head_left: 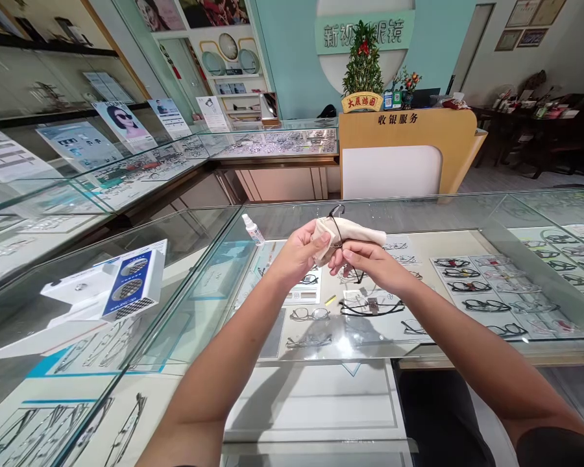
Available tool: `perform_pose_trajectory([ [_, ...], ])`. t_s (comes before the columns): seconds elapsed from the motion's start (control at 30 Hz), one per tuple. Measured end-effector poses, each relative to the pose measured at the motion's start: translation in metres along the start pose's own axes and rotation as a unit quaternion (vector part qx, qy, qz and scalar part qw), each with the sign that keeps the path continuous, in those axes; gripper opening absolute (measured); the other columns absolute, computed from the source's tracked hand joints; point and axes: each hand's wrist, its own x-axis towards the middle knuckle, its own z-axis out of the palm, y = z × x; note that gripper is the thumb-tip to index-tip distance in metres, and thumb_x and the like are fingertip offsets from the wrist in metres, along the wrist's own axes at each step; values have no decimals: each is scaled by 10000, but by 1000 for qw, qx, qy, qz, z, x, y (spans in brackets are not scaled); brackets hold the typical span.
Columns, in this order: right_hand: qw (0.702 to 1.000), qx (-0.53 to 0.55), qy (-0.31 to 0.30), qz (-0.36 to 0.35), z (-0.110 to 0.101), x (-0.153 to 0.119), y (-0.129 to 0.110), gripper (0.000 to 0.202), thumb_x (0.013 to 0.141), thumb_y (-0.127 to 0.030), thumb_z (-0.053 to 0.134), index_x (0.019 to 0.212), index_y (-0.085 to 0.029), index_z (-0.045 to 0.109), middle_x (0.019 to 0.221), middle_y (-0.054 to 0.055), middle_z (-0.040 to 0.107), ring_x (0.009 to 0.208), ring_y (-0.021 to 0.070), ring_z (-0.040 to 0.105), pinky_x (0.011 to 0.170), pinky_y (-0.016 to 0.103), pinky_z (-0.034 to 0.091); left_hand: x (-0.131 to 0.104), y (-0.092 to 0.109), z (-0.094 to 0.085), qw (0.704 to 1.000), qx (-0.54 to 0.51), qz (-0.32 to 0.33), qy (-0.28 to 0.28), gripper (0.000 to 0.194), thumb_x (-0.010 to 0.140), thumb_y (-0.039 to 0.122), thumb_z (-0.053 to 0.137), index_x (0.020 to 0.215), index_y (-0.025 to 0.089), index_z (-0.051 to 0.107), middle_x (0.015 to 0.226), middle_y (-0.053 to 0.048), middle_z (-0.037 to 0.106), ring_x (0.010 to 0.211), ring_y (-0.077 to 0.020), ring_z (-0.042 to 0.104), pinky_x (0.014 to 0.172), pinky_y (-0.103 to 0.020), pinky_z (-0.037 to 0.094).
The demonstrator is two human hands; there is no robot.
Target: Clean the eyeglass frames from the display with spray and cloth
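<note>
A pair of dark-framed eyeglasses is held up between my hands above a glass display case. My left hand pinches a cream cleaning cloth that is folded against the glasses, with its loose end stretching to the right. Fingers of my right hand are closed on the lower part of the frame, just under the cloth. The cloth and fingers hide most of the lenses. A small white spray bottle stands on the glass to the left of my hands.
Below my hands, rows of eyeglasses lie inside the case. An open white and blue box rests on the left glass counter. Further back are a wooden cashier desk, a potted plant and standing display cards.
</note>
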Motion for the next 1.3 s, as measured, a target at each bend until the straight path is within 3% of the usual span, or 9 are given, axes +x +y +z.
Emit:
perform_pose_trajectory([
  [0.17, 1000, 20, -2, 14, -2, 1, 1, 346, 1031, -535, 658, 950, -213, 754, 988, 39, 730, 958, 187, 720, 844, 312, 507, -1, -2, -2, 999, 32, 16, 9, 369, 951, 464, 778, 1097, 175, 600, 682, -23, 708, 540, -175, 670, 548, -286, 537],
  [0.37, 1000, 17, -1, -4, -4, 0, -3, 344, 1036, -528, 654, 949, -209, 747, 1012, 47, 749, 937, 185, 718, 842, 318, 497, 0, 0, -6, 997, 43, 30, 58, 452, 857, 427, 883, 1076, 180, 574, 736, 6, 726, 558, -150, 695, 532, -238, 528],
  [0.57, 1000, 0, 5, 0, -5, 2, 2, 350, 1025, -536, 666, 944, -211, 768, 965, 46, 761, 926, 184, 720, 820, 313, 506, -1, -4, -3, 997, 65, 30, 12, 392, 916, 399, 832, 1066, 192, 535, 682, 1, 721, 548, -154, 681, 533, -245, 522],
  [0.83, 999, -24, 3, 23, -1, 0, 0, 375, 996, -563, 687, 942, -204, 781, 1027, 64, 781, 951, 199, 720, 843, 340, 525, -4, -3, 4, 993, 97, 51, 32, 326, 892, 392, 852, 934, 180, 608, 639, -11, 708, 513, -162, 659, 512, -264, 507],
  [1.13, 997, -68, -3, 21, 0, -1, -1, 365, 1021, -555, 650, 981, -216, 780, 1009, 53, 782, 988, 207, 694, 877, 353, 523, -5, -10, 5, 986, 112, 77, 93, 425, 930, 577, 766, 855, 192, 601, 565, -12, 691, 431, -178, 636, 425, -261, 468],
  [1.3, 997, -80, -5, 12, 1, -2, -6, 357, 1041, -535, 632, 971, -215, 774, 977, 45, 769, 966, 196, 694, 888, 344, 518, -5, -14, 4, 989, 71, 55, 117, 507, 952, 683, 675, 864, 187, 626, 564, -10, 659, 457, -174, 622, 458, -282, 494],
])
